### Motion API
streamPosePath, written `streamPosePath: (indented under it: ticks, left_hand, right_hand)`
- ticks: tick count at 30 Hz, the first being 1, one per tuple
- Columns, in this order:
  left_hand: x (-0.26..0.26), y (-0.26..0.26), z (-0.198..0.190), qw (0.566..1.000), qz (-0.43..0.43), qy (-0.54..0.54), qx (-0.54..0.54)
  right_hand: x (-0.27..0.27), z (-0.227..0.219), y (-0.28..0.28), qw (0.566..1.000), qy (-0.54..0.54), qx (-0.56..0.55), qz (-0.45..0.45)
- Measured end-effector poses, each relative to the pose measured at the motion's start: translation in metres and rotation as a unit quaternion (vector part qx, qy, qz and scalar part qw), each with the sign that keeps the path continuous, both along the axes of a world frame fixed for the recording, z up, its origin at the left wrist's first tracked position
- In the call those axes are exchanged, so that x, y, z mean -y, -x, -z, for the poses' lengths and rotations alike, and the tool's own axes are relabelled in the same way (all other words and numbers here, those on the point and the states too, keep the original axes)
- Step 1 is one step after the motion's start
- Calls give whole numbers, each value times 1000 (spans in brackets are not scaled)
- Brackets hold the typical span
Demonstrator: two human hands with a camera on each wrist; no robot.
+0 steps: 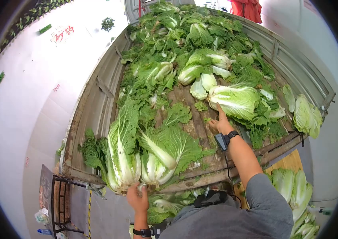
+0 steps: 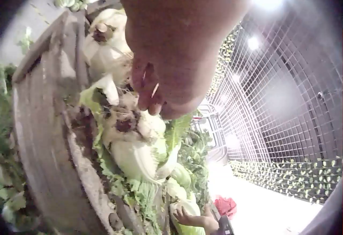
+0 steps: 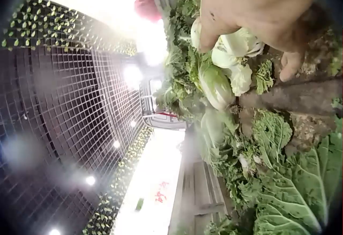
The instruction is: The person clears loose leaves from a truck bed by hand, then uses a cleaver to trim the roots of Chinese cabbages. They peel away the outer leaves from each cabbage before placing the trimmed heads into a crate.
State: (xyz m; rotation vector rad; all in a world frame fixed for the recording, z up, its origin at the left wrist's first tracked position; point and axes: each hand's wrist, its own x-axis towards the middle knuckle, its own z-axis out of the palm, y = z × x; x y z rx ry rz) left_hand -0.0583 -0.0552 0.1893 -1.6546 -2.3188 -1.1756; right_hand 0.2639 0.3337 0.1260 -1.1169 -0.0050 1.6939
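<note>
L side: the truck bed's wall (image 1: 91, 104), w/ ragged dark leaves (image 1: 92, 150) against its near corner. Just R of those, the 1st cabbage (image 1: 123, 155) lies root end toward the person, leafy top pointing away; the 2nd cabbage (image 1: 153, 170) is right beside it, same way round. Both root ends are at the bed's near edge.

L hand (image 1: 138, 200) is at those root ends, fingers bent, tips close in btwn the two. Can't tell if it's pinching a root or just resting there; the L wrist view has the fingertips right at the roots but no clear grip.

Mid: bare boards (image 1: 185, 104) w/ leaf scraps. Then R hand (image 1: 222, 126), fingers spread, index stretched toward the 3rd cabbage (image 1: 234, 101), thumb out to the side, nothing held. Contact w/ that cabbage: can't tell. More cabbages (image 1: 193, 74) sit behind it.

Far R: one cabbage (image 1: 307, 117) at the bed's edge, plus a pile (image 1: 294, 191) lower down, outside the bed.

Step in hand, my guess: positioning cabbages, L hand on the near pair, R hand reaching. Next move prob. calls for R fingers to go round the 3rd one's fat white end, L hand steadying the roots.
</note>
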Motion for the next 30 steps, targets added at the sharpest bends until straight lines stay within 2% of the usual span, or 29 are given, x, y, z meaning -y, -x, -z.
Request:
streamPosePath:
  ticks: [1, 4, 5, 7, 8, 9, 10, 11, 12, 14, 17, 20, 21, 24, 26, 27, 30]
  left_hand:
    - [-12, 0, -13, 999, -25, -20, -19]
    - [-51, 5, -41, 978, -80, -70, -181]
    - [-60, 14, -40, 980, -75, -36, -179]
    - [-83, 27, -33, 956, -115, 40, -267]
    - [-94, 34, -27, 938, -136, 80, -308]
    - [-102, 42, -17, 948, -135, 138, -252]
    - [-106, 43, -16, 947, -139, 150, -247]
    - [-111, 42, -17, 946, -142, 158, -243]
    - [-115, 44, -18, 945, -145, 167, -239]
    - [-114, 45, -18, 943, -140, 175, -244]
    - [-113, 46, -18, 937, -143, 189, -256]
    - [-114, 47, -15, 938, -142, 179, -262]
    - [-115, 46, -16, 938, -142, 177, -263]
    - [-114, 46, -15, 943, -141, 154, -257]
    - [-114, 46, -14, 945, -143, 152, -252]
    - [-113, 46, -15, 945, -144, 152, -250]
    - [-110, 48, -13, 946, -136, 142, -258]
  right_hand:
    - [-8, 6, -6, 1000, -7, 9, 4]
    - [-36, 16, -17, 998, 21, 26, 44]
    - [-44, 14, -19, 997, 40, 39, 55]
    - [-61, 1, -24, 990, 100, 19, 94]
    - [-66, -5, -26, 991, 86, 15, 101]
    - [-70, -5, -30, 992, 70, 9, 108]
    - [-73, -2, -35, 992, 55, 2, 114]
    - [-82, 17, -39, 996, -6, -6, 88]
    - [-90, 4, -35, 985, 90, 14, 149]
    - [-102, -4, -25, 956, 148, 46, 249]
    - [-117, 2, -29, 955, 105, 69, 270]
    - [-133, 19, -35, 945, 106, 99, 294]
    - [-140, 36, -41, 951, 64, 55, 299]
    - [-124, 55, -51, 954, 107, 105, 260]
    - [-103, 58, -52, 970, 6, 17, 244]
    - [-98, 53, -52, 968, 48, 87, 230]
    - [-80, 53, -57, 977, 27, 95, 190]
